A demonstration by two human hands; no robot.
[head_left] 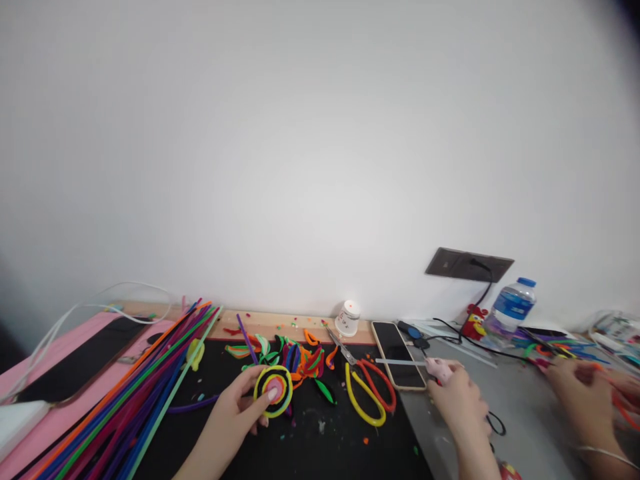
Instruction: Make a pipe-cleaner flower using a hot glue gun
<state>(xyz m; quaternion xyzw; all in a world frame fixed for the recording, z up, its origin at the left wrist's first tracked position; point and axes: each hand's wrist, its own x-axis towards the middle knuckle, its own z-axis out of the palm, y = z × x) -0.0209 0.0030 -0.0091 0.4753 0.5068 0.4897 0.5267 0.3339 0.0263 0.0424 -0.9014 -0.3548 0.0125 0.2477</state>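
Observation:
My left hand [243, 407] is closed on a round coil of pipe cleaner [259, 393], ringed yellow, black and orange around a pink middle; the thumb presses on its face. Over at the right, my right hand [457, 393] grips a pink glue gun [438, 368], mostly hidden in the fingers, with a pale glue stick [400, 362] sticking out to the left. Behind the coil lies a heap of bent pipe-cleaner shapes [305, 360] in several colours. Between my hands rest scissors [370, 393] with one yellow and one red handle.
Long pipe cleaners [135, 387] fan out at left over a pink surface beside a dark tablet-like slab [85, 360]. A phone [399, 355], an upturned white cup [347, 319] and a water bottle [514, 305] stand along the wall. Another person's hands [583, 400] work at far right.

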